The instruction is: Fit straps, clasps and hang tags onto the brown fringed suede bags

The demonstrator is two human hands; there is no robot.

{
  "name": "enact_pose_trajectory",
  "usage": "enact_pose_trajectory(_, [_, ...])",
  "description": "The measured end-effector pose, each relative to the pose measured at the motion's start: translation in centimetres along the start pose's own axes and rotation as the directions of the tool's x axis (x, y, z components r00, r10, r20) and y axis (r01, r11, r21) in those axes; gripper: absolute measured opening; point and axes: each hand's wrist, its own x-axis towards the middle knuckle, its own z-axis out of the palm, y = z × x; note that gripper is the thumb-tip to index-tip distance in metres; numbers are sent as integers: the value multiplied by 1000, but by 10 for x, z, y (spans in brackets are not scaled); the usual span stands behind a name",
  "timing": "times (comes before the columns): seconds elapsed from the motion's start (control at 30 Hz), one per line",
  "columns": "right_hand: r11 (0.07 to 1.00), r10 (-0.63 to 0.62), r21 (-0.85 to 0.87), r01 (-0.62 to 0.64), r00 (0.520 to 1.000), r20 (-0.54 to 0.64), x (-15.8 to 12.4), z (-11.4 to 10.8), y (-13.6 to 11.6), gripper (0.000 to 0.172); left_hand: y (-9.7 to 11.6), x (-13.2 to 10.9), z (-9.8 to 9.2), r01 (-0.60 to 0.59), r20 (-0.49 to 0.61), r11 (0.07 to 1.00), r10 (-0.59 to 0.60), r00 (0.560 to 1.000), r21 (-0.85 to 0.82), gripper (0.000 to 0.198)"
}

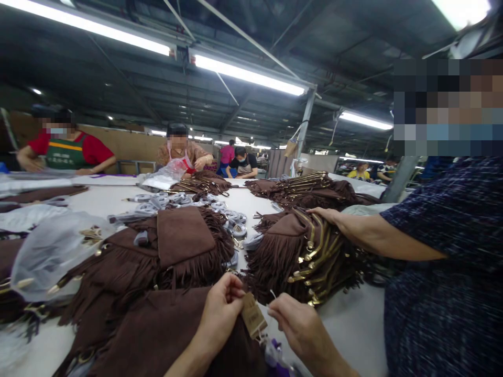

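Note:
Between thumb and fingers, my left hand [223,309] pinches a tan cardboard hang tag [253,315] at its upper left edge. My right hand [296,324] is closed in a pinch on a thin white string [272,294], just right of the tag. Under both hands lies a dark brown bag [165,327], its flap towards me. Beside the tag's lower end is a bit of clear and purple plastic [275,353]. Where the string joins the tag is too small to make out.
Fringed brown bags [184,235] are heaped ahead. A co-worker's hand [328,214] rests on a stack of bags with gold zippers [314,256] at right. Grey straps [176,200] lie mid-table; a clear plastic bag [58,254] is at left. More people work across the table.

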Motion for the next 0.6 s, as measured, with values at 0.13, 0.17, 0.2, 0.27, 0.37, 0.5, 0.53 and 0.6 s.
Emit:
enact_pose_trajectory(0.13, [994, -89, -52, 100, 978, 186, -31, -11, -3, 49, -1, 7, -9, 38, -194, 974, -83, 977, -222, 23])
enact_pose_trajectory(0.17, [996, -72, -34, 82, 973, 219, -38, -12, -4, 44, 0, 8, -11, 23, -223, 970, -79, 972, -242, 23])
enact_pose_trajectory(0.2, [999, -46, -13, 50, 972, 231, -46, -13, -5, 36, 1, 9, -13, 3, -244, 969, -66, 968, -248, 24])
enact_pose_trajectory(0.27, [999, 1, 32, -9, 974, 226, -60, -11, -5, 47, 7, 11, -17, -41, -273, 968, -29, 962, -247, 26])
enact_pose_trajectory(0.37, [1000, -8, 17, 5, 971, 240, -78, 0, 1, 71, 22, 15, -21, -107, -280, 972, 46, 959, -208, 27])
enact_pose_trajectory(0.5, [997, 5, -73, 10, 980, 200, -85, 3, 11, 41, 43, 13, -27, -187, -285, 972, 141, 948, -141, 26])
enact_pose_trajectory(0.53, [998, 36, -60, -25, 981, 189, -84, -1, 12, 38, 44, 7, -29, -211, -253, 975, 187, 949, -69, 30])
enact_pose_trajectory(0.6, [993, 117, 0, -119, 973, 197, -83, -11, 13, 32, 39, -14, -36, -314, -56, 917, 336, 940, 245, 56])
